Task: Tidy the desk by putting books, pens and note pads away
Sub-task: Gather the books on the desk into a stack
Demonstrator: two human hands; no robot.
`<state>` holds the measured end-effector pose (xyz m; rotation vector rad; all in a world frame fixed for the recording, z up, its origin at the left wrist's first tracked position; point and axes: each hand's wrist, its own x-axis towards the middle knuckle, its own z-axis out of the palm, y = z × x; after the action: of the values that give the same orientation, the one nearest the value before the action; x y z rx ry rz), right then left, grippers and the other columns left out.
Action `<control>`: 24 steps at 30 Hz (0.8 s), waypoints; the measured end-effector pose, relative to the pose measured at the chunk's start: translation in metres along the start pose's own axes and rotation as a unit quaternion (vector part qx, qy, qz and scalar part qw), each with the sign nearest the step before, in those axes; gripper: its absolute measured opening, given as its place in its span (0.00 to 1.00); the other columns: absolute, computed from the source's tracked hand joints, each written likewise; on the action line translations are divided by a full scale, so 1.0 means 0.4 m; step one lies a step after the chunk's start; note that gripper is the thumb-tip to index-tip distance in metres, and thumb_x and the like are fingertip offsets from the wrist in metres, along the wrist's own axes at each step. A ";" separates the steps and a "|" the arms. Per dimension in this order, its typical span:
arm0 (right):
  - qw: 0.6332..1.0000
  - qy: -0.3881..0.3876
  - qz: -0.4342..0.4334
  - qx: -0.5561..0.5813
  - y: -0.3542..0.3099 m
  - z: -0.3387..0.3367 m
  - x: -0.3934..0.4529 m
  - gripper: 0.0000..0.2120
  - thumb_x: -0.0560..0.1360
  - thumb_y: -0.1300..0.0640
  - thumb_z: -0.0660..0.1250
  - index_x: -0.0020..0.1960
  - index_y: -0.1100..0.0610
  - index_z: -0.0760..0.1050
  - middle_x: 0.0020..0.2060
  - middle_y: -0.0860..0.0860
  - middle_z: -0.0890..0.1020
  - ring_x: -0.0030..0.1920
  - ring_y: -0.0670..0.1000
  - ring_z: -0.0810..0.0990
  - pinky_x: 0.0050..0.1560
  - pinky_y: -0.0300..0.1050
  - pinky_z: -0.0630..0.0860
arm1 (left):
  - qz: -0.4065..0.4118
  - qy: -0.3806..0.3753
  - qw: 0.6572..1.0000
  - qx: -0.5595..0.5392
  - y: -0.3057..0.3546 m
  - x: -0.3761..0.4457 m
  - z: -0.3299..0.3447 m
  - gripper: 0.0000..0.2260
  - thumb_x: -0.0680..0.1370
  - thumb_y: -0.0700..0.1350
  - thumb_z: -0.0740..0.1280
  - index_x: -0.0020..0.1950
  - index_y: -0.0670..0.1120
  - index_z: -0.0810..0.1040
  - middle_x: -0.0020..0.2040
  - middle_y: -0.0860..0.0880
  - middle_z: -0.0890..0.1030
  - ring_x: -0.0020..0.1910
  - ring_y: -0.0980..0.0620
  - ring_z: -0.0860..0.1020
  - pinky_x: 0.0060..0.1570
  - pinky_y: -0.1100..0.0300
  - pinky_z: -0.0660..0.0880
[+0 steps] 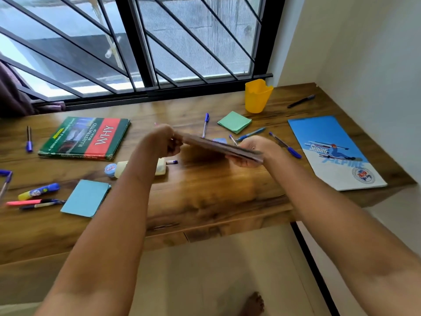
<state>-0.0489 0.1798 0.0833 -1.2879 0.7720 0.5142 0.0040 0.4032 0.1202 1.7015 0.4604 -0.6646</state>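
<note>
Now both hands hold a thin book [222, 147] above the tabletop [216, 190], left hand [167, 141] gripping its far-left edge, right hand [249, 153] its near-right edge. Below the book the wood lies bare to the front edge.

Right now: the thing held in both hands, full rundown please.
The thin book is seen almost edge-on and motion-blurred, so its cover cannot be read. It looks like a slim book or pad with a dull brownish face and layered page edges along the near side. It is held above the wooden desk, touching nothing on it, tilted with its left end higher. The left hand pinches the left end; the right hand grips the right end from below.
</note>
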 end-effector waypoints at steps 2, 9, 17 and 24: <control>0.999 -0.006 -0.028 0.045 -0.022 -0.010 -0.010 0.12 0.80 0.64 0.55 0.58 0.67 0.72 0.41 0.61 0.82 0.34 0.57 0.84 0.34 0.43 0.81 | -0.002 0.003 1.000 -0.010 0.022 0.008 -0.011 0.13 0.79 0.35 0.54 0.36 0.39 0.71 0.28 0.45 0.74 0.13 0.57 0.66 0.18 0.70 0.68; 0.994 0.081 -0.059 -0.041 -0.185 -0.156 -0.106 0.14 0.81 0.60 0.59 0.42 0.66 0.75 0.29 0.59 0.82 0.26 0.54 0.81 0.29 0.41 0.78 | 0.010 -0.081 0.996 -0.025 0.123 -0.003 0.081 0.14 0.80 0.38 0.56 0.36 0.38 0.71 0.19 0.48 0.71 0.14 0.58 0.64 0.17 0.69 0.70; 0.954 0.239 -0.132 -0.124 -0.193 -0.501 -0.087 0.13 0.77 0.73 0.61 0.35 0.63 0.70 0.15 0.47 0.74 0.20 0.46 0.76 0.16 0.31 0.67 | 0.124 -0.096 0.986 0.059 0.113 0.057 0.526 0.12 0.80 0.38 0.61 0.36 0.42 0.71 0.33 0.39 0.79 0.30 0.44 0.78 0.35 0.48 0.81; 0.904 0.394 -0.125 -0.109 -0.122 -0.875 0.145 0.20 0.66 0.67 0.75 0.57 0.65 0.79 0.52 0.59 0.82 0.47 0.52 0.79 0.49 0.46 0.78 | 0.197 0.054 0.946 0.252 0.016 0.118 0.847 0.13 0.76 0.47 0.68 0.54 0.38 0.79 0.55 0.38 0.82 0.56 0.38 0.79 0.51 0.51 0.76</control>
<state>-0.0525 -0.1756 0.0397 -1.8034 1.2098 -0.1708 -0.0183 0.0703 0.0451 2.2420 0.0086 -0.4126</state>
